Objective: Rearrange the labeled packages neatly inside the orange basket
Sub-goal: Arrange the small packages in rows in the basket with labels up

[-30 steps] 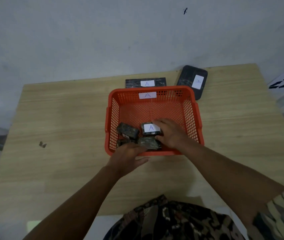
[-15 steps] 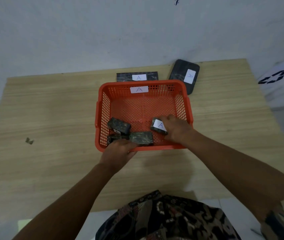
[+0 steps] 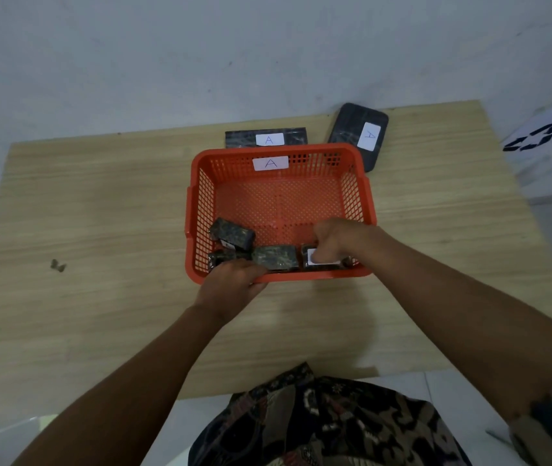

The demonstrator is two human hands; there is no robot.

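Light wood-grain bench [image 3: 100,210] fills the middle of the frame, its far edge against a pale grey wall [image 3: 200,55]. Small dark fleck [image 3: 57,265] on the bench surface at left; too small to identify. White sheet with a black arrow-loop symbol [image 3: 533,137] at the right edge of the frame, off the bench; dark patterned cloth of the person's clothing [image 3: 318,425] at bottom centre, pale floor [image 3: 469,391] beside it.
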